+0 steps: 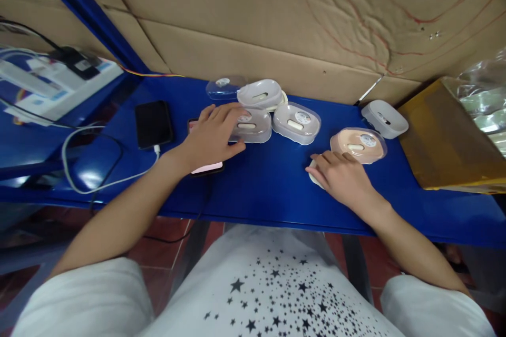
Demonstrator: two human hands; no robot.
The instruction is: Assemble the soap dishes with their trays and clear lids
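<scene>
My left hand (pixel 215 129) reaches over a phone (pixel 207 168) with a lit screen. Its fingers are spread and its thumb stretched out, with the fingertips at the left end of a grey soap dish (pixel 256 129) under a clear lid. A similar lidded grey soap dish (pixel 298 125) sits just right of that one. My right hand (pixel 343 176) is low on the table, its fingers curled over a white oval piece (pixel 315 176), mostly hidden beneath them. Just beyond that hand lies a pink soap dish (pixel 359 148) with a clear lid and a round sticker.
At the back are a loose clear lid (pixel 225 87), an open grey dish (pixel 259 93) and another grey dish (pixel 385 118). A taped cardboard box (pixel 443 137) bounds the right side of the blue table (pixel 269 189). Leftward lie a black device (pixel 153 125), its white cable, and a power strip (pixel 67 97).
</scene>
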